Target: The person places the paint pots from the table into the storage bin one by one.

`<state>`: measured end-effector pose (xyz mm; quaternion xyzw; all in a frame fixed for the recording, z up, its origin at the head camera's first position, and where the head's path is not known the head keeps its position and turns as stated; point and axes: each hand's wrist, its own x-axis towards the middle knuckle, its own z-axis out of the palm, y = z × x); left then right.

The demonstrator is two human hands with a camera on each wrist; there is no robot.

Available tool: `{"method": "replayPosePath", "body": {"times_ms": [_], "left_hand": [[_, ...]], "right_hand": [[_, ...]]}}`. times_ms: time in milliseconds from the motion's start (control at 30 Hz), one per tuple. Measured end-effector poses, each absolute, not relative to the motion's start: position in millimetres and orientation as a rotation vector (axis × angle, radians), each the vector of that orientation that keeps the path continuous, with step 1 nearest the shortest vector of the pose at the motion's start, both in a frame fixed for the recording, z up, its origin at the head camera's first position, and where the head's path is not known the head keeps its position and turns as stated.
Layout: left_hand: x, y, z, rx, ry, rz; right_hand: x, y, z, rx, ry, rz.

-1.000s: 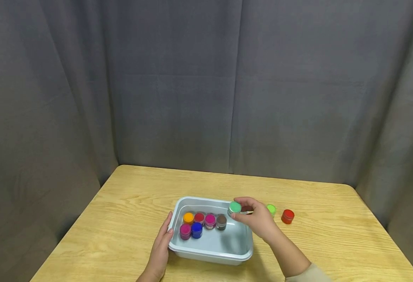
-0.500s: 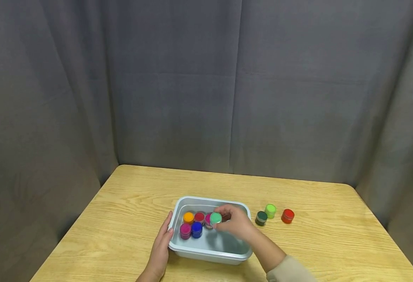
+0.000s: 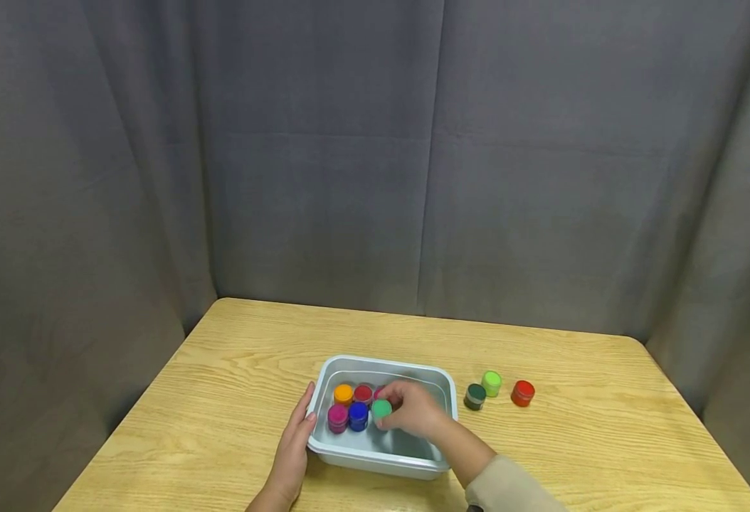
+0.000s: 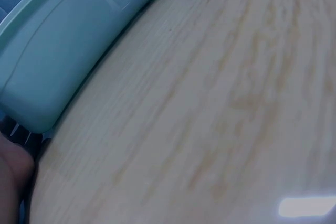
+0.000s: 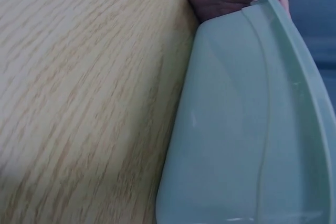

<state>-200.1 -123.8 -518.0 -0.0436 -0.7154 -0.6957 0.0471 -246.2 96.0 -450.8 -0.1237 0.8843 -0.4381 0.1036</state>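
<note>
My right hand [image 3: 416, 410] pinches a small paint jar with a mint-green lid [image 3: 381, 409] inside a pale blue-grey plastic tub [image 3: 375, 452]. Just left of it stand a blue paint jar [image 3: 358, 417] and a magenta one [image 3: 338, 419]. Behind these are an orange jar [image 3: 344, 395] and a dark red jar [image 3: 363, 395]. Another magenta jar [image 3: 379, 392] is mostly covered by my right fingers. My left hand [image 3: 292, 455] holds the tub's left side, its thumb at the rim. In the right wrist view, the tub's wall [image 5: 226, 114] hides the jars.
On the wooden table [image 3: 234, 398], right of the tub, stand a dark green jar [image 3: 474, 397], a light green jar [image 3: 492, 383] and a red jar [image 3: 523, 393]. A grey curtain [image 3: 324, 213] hangs behind the table.
My right hand has carried the mint-green jar left over the tub's right rim, then nearer to me, beside the blue jar. The brown jar is now hidden by the hand. My left hand stays put.
</note>
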Motion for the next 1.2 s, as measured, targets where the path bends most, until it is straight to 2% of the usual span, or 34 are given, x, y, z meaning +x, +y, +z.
{"method": "replayPosePath", "body": {"times_ms": [700, 1200], "left_hand": [[-200, -124, -518, -0.112, -2.192, -2.15], [-201, -125, -517, -0.102, -2.211, -2.135]], "right_hand": [[-247, 84, -458, -0.351, 2.746, -1.037], [-244, 91, -449, -0.324, 2.723, -1.108]]}}
